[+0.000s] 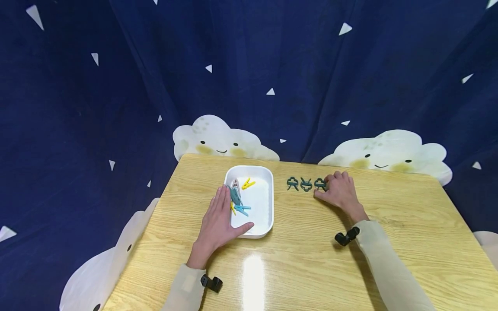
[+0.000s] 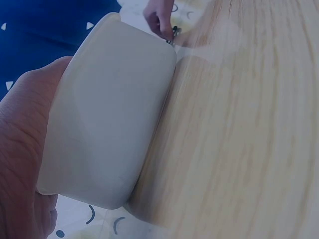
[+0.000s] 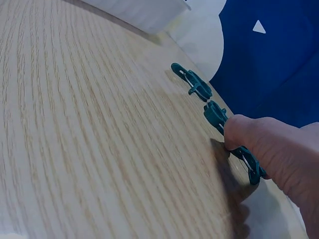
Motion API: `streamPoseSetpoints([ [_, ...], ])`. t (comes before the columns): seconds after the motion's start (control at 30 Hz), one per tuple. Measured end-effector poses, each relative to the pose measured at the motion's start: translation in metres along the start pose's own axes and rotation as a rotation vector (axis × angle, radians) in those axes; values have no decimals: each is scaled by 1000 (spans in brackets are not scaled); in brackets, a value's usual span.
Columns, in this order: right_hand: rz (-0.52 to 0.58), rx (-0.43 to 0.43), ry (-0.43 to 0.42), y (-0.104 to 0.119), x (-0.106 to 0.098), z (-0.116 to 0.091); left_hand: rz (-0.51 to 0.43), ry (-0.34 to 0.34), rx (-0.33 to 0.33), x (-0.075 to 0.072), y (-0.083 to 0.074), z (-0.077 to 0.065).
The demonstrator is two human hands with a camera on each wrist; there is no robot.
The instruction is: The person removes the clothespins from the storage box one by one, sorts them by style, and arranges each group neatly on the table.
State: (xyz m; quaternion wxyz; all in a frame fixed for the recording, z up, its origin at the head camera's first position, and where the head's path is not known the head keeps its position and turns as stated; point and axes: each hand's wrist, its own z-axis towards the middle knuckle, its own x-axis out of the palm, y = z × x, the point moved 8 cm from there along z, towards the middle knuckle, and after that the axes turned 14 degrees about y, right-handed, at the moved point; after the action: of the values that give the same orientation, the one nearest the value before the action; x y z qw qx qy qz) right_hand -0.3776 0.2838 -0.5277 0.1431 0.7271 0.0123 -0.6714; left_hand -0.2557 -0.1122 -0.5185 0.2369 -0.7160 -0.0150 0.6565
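A white plastic bin (image 1: 266, 203) stands on the table. My left hand (image 1: 218, 218) rests along its left rim, fingers straight and thumb stretched over the near corner. Inside lie small clothespins: a yellow one (image 1: 247, 184), a light blue one (image 1: 243, 209), a pinkish one (image 1: 236, 185) and teal pieces (image 1: 236, 197), partly hidden by my fingers. Right of the bin, dark green spring clips form a row: a left one (image 1: 292, 183), a middle one (image 1: 306, 185) and a right one (image 3: 253, 172). My right hand (image 1: 340, 192) pinches the right clip, its thumb across it in the right wrist view.
The wooden table (image 1: 299, 259) extends toward me and to both sides. Behind it hangs a dark blue curtain (image 1: 249, 52) with white triangles and smiling clouds, close to the back edge where the clips lie. Each wrist wears a small black camera (image 1: 347, 236).
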Motion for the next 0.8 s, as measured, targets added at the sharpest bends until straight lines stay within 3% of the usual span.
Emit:
streamPoseSetpoints([
  [0.8, 9, -5, -44, -1, 0, -5, -3, 4, -3, 1, 1, 0],
])
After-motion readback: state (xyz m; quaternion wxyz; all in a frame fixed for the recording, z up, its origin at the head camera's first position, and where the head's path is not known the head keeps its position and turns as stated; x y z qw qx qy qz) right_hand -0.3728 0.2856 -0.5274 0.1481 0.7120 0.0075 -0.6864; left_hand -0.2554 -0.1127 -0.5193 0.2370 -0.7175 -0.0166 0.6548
